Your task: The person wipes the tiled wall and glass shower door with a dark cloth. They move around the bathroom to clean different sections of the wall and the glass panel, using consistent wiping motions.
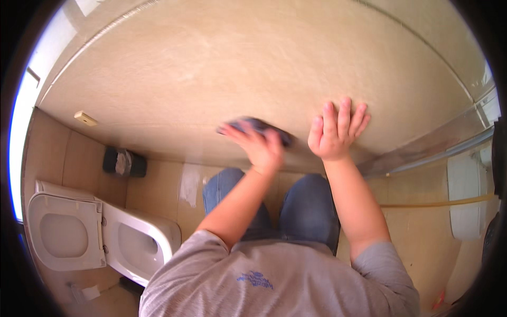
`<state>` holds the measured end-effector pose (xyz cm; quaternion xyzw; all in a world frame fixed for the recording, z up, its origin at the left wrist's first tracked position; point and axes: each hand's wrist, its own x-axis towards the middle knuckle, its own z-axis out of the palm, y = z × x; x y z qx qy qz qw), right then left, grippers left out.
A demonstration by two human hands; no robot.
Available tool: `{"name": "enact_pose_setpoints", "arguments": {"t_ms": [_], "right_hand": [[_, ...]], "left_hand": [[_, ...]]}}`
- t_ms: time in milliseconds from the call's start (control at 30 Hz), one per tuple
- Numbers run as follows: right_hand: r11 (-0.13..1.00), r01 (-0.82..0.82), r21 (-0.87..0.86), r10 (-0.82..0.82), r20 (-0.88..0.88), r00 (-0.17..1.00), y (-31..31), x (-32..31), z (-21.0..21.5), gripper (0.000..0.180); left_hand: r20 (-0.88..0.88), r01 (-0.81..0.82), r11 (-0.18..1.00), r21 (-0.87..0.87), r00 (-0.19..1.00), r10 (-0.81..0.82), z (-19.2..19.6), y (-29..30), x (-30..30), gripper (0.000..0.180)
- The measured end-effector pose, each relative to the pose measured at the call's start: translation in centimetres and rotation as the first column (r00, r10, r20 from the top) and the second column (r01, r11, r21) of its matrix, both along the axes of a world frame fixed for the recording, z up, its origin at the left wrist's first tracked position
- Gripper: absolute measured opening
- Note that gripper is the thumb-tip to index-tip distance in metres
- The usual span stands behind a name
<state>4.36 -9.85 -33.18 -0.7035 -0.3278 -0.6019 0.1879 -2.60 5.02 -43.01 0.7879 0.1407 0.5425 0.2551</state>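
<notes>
1. Head view, looking straight down the wall: the left hand (pixel 261 145) presses a dark grey-blue cleaning cloth (pixel 260 127) against the beige tiled wall (pixel 222 68), fingers curled together over it and clamped on the cloth.
2. That cloth sits flat on the tile, just left of centre in the picture, mostly covered by the hand, with its dark edge poking out above and to the right of the knuckles; it looks blurred.
3. Over to the right hand (pixel 335 132): it holds nothing, fingers spread apart, palm laid flat on the same wall just beside the cloth.
4. The two hands are near each other but not touching.
5. Below them, both bare forearms run down to a grey short-sleeved shirt (pixel 274 274), and a pair of blue jeans (pixel 309 208) shows between the arms.
6. Down at the left, a white toilet (pixel 137 243) stands with its white lid (pixel 66 232) raised and the bowl open.
7. Behind it, a small black waste bin (pixel 124 162) with a pale liner sits on the tan floor tiles (pixel 158 182) against the wall.
8. At the right edge, a thin yellow hose (pixel 433 203) runs across the floor, and a metal-framed glass panel (pixel 438 145) slants up beside the wall.
</notes>
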Motion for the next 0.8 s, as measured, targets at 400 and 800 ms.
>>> {"name": "enact_pose_setpoints", "arguments": {"t_ms": [400, 800], "right_hand": [[0.998, 0.051, -0.021, -0.05, 0.047, 0.998, -0.7, -0.4, 0.6, 0.046], [0.99, -0.143, 0.015, 0.144, -0.045, 0.989, 3.3, -4.6, 7.0, 0.041]], "left_hand": [[-0.128, 0.093, 0.95, 0.299, 0.99, -0.057, -1.0, 5.9, -3.9, 0.06], [-0.054, 0.032, 0.876, 0.482, 0.999, -0.006, 19.2, 5.8, -1.8, 0.055]]}}
